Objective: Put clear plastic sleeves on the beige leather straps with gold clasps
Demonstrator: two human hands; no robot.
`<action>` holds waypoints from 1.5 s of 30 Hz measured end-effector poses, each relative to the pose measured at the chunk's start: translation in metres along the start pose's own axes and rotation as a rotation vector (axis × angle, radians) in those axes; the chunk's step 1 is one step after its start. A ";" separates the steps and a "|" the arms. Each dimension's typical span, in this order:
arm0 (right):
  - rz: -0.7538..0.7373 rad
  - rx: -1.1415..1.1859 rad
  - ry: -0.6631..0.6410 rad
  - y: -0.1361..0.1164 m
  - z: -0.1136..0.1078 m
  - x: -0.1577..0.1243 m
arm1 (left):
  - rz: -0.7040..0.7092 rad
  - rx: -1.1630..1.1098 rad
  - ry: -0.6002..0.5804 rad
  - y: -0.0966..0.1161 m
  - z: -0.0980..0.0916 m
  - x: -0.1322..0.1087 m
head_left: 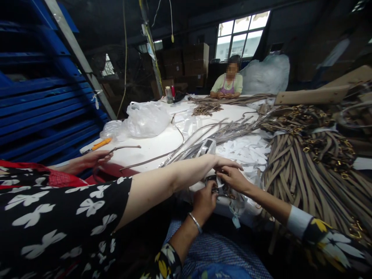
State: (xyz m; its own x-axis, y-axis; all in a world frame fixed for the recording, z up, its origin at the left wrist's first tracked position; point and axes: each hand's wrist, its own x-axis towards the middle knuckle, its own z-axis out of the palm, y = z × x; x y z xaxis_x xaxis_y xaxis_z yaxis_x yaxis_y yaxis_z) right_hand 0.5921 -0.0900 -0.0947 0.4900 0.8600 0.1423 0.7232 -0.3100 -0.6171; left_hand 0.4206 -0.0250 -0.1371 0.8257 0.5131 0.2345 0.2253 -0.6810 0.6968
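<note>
My left hand (205, 200), with a silver bracelet on the wrist, is curled shut at the near edge of the white table (162, 143). My right hand (234, 181) comes in from the right and pinches the same small dark metal buckle (215, 185) that the left hand grips. A co-worker in a black flowered dress reaches an arm across from the left, and that hand (228, 163) rests just above my two hands, touching the buckle area. The co-worker's other hand (94, 158) holds a thin brown strap (128, 147) at the table's left edge.
A big heap of tan straps with brass buckles (308, 162) fills the right side. White cut pieces (247, 151), long grey straps (221, 131), clear plastic bags (145, 118) and an orange-handled tool (100, 144) lie on the table. Another person (229, 83) sits at the far end. Blue racks (43, 104) stand left.
</note>
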 end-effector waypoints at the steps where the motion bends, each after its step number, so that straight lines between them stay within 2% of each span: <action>1: 0.004 0.013 0.016 0.000 0.000 -0.002 | 0.036 -0.010 0.006 -0.001 0.001 0.000; 5: 0.008 0.071 0.083 -0.005 0.001 -0.010 | 0.217 -0.046 0.016 -0.003 0.007 -0.002; 10: -0.042 0.177 0.148 -0.016 0.007 -0.027 | 0.249 -0.026 -0.008 -0.005 0.008 -0.007; 13: -0.065 0.225 0.166 -0.017 0.009 -0.036 | 0.213 -0.046 0.018 -0.001 0.006 -0.009; 17: -0.076 0.251 0.181 -0.016 0.008 -0.047 | 0.050 -0.096 0.101 0.008 0.010 -0.007; 21: -0.063 0.271 0.205 -0.014 0.006 -0.054 | -0.056 -0.047 0.166 0.015 0.016 -0.001; 27: 0.005 0.340 0.283 -0.016 0.004 -0.050 | 0.064 -0.010 0.089 0.013 0.024 -0.002; 31: 0.029 0.383 0.327 -0.024 0.004 -0.046 | 0.041 0.075 0.068 0.012 0.028 -0.006; 36: 0.002 0.366 0.283 -0.025 -0.006 -0.059 | 0.065 0.182 0.011 0.019 0.024 -0.004; 41: -0.043 0.296 0.227 0.001 -0.017 -0.080 | 0.133 0.144 0.012 0.022 0.016 0.005; 45: -0.035 0.244 0.218 0.012 -0.030 -0.097 | 0.111 0.060 -0.030 0.033 -0.001 0.005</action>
State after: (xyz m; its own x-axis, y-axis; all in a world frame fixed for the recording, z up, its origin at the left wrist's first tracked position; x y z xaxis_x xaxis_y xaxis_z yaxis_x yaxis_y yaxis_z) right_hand 0.5675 -0.1895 -0.0929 0.5785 0.7533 0.3129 0.6167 -0.1528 -0.7723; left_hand 0.4315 -0.0441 -0.1120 0.8620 0.4176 0.2873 0.1613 -0.7633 0.6256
